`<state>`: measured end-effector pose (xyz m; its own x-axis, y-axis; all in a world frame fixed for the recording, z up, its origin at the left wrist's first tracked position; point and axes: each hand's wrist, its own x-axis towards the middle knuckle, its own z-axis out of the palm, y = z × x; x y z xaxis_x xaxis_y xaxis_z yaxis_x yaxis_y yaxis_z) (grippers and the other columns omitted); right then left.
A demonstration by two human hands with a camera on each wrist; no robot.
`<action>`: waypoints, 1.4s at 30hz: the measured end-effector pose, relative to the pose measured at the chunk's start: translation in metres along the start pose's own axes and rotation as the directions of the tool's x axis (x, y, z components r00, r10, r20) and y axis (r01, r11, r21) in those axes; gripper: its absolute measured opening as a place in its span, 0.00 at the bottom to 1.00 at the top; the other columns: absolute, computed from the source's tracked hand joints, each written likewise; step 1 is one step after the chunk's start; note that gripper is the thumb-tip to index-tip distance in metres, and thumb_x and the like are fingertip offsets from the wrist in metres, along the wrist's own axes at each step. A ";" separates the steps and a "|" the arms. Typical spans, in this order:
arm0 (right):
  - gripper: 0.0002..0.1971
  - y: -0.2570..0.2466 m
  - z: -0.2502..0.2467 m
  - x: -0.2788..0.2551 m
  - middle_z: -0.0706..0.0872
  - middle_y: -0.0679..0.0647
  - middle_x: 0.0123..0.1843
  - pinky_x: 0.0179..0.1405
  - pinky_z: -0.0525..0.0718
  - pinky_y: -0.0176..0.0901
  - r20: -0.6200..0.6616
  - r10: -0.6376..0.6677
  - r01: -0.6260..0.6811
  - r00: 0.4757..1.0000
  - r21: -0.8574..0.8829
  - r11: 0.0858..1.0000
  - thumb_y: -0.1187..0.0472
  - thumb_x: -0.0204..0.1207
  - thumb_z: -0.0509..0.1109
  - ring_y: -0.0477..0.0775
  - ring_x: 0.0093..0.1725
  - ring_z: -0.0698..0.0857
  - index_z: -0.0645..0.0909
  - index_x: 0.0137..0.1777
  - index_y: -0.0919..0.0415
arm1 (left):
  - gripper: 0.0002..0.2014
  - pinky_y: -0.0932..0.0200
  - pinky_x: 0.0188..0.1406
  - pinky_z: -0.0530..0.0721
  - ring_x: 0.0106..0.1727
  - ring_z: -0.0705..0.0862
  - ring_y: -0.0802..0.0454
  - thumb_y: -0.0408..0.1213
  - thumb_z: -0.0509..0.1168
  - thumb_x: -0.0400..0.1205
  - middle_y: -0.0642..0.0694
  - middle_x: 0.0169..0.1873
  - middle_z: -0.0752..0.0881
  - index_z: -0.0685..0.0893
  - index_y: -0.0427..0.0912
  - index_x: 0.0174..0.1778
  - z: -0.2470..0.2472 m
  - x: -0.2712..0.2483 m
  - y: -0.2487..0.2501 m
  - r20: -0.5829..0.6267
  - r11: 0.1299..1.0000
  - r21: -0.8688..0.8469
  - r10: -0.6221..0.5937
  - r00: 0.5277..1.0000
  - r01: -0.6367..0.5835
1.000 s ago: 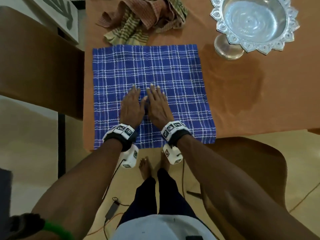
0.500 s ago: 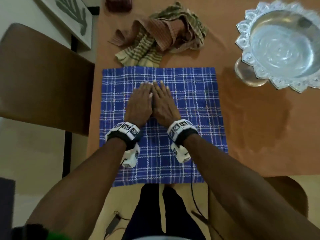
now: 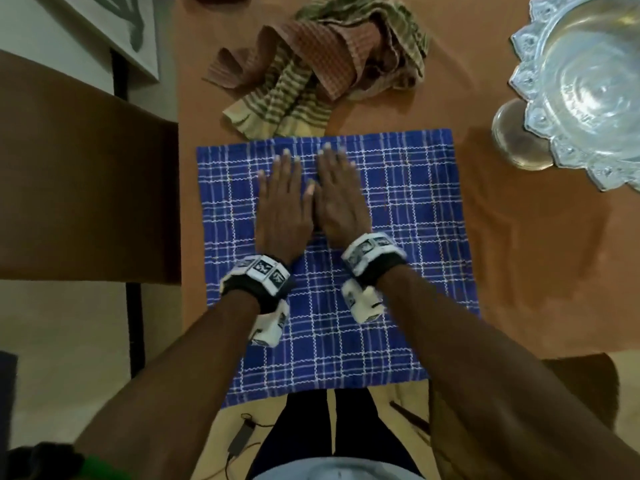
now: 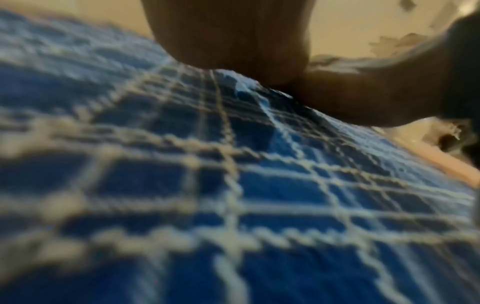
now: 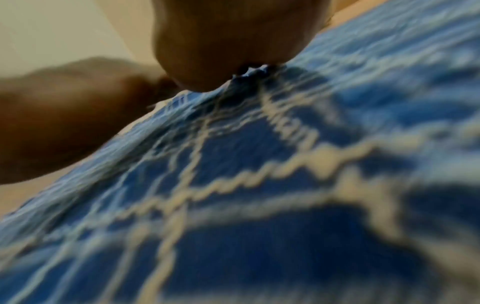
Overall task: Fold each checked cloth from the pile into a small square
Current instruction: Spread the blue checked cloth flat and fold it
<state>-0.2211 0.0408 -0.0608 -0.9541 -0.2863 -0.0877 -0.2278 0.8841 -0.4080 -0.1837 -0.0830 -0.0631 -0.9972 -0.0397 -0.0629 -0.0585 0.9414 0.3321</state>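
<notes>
A home dining spot, by the look of it — a wooden table [image 3: 519, 271] with chairs [image 3: 86, 185] drawn up, an ornate silver bowl [image 3: 585, 81] at two o'clock, tiled floor [image 3: 62, 341] below.

An orange-brown wooden table [image 3: 519, 271] carries a blue cloth with white checks [image 3: 398, 254], spread flat, its near edge hanging over the table's front. Beyond it lies a crumpled pile of brown and olive checked cloths [image 3: 329, 60]. A footed, scallop-rimmed silver metal bowl [image 3: 588, 81] stands at the far right.

Silver bowl [image 3: 585, 81] cut off — wrist views blurred.
</notes>
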 end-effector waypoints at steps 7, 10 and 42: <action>0.39 0.105 -0.038 -0.035 0.46 0.54 0.89 0.87 0.40 0.50 -0.098 0.251 -0.256 0.963 -0.047 0.965 0.33 0.85 0.39 0.55 0.88 0.44 0.47 0.88 0.59 | 0.35 0.38 0.86 0.44 0.88 0.43 0.47 0.63 0.40 0.89 0.45 0.88 0.46 0.49 0.45 0.88 -0.005 -0.017 -0.043 -0.011 0.976 0.060 -0.211 0.977 0.211; 0.39 0.133 -0.060 -0.043 0.47 0.57 0.89 0.86 0.46 0.58 -0.108 0.319 -0.325 0.942 -0.045 0.945 0.35 0.86 0.36 0.57 0.88 0.45 0.47 0.88 0.62 | 0.36 0.32 0.85 0.44 0.88 0.43 0.44 0.62 0.37 0.90 0.42 0.88 0.45 0.48 0.42 0.88 -0.013 -0.016 -0.056 0.000 0.968 0.134 -0.216 0.976 0.214; 0.35 0.156 -0.032 -0.232 0.46 0.55 0.89 0.87 0.44 0.55 -0.148 0.322 -0.325 0.935 0.000 0.946 0.39 0.88 0.42 0.55 0.88 0.44 0.47 0.88 0.60 | 0.35 0.41 0.87 0.48 0.88 0.49 0.41 0.60 0.38 0.90 0.39 0.87 0.51 0.50 0.40 0.88 0.003 -0.227 -0.037 -0.134 0.897 0.137 -0.404 0.905 0.421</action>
<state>-0.0414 0.2571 -0.0755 -0.9943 0.0714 -0.0788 0.0950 0.9293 -0.3568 0.0451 -0.1078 -0.0642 -0.8848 -0.4614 -0.0654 -0.4660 0.8732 0.1428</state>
